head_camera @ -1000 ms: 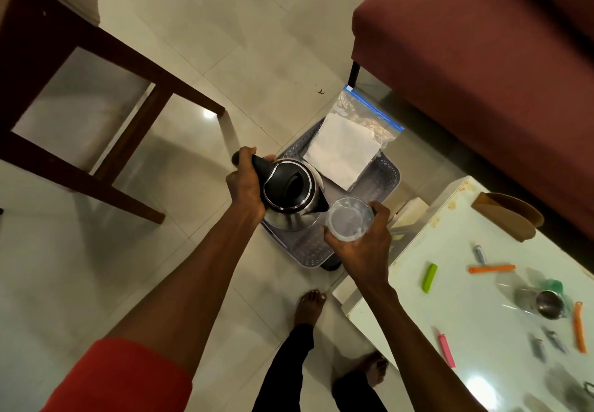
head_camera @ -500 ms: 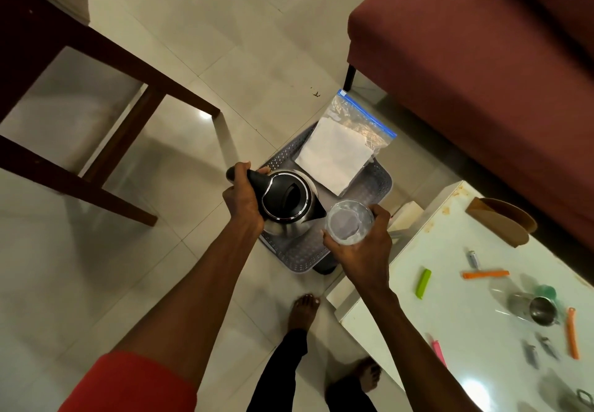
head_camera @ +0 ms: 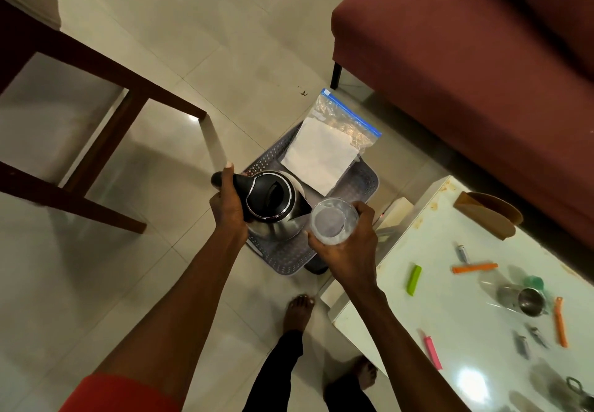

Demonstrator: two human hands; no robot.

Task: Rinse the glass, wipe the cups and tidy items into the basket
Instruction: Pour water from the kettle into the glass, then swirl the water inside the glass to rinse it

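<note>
My left hand [head_camera: 229, 205] grips the black handle of a steel kettle [head_camera: 276, 205], tilted with its spout towards a clear glass [head_camera: 333, 221]. My right hand [head_camera: 348, 244] holds that glass upright from the side and below, its mouth facing me. Both are held above a grey perforated basket [head_camera: 361, 180] on the floor. In the basket lies a zip bag [head_camera: 344, 119] with a white folded cloth [head_camera: 316, 157] on it. A steel cup [head_camera: 527, 300] lies on the white table [head_camera: 427, 312] at the right.
The table carries several coloured clips, green [head_camera: 414, 279], orange [head_camera: 475, 268] and pink [head_camera: 432, 353], plus small metal items. A maroon sofa [head_camera: 482, 57] stands behind the basket. A wooden chair frame [head_camera: 106, 128] is to the left. My bare feet are on the tiled floor.
The kettle has tipped slightly further towards the glass. Both hands stay almost where they were above the basket.
</note>
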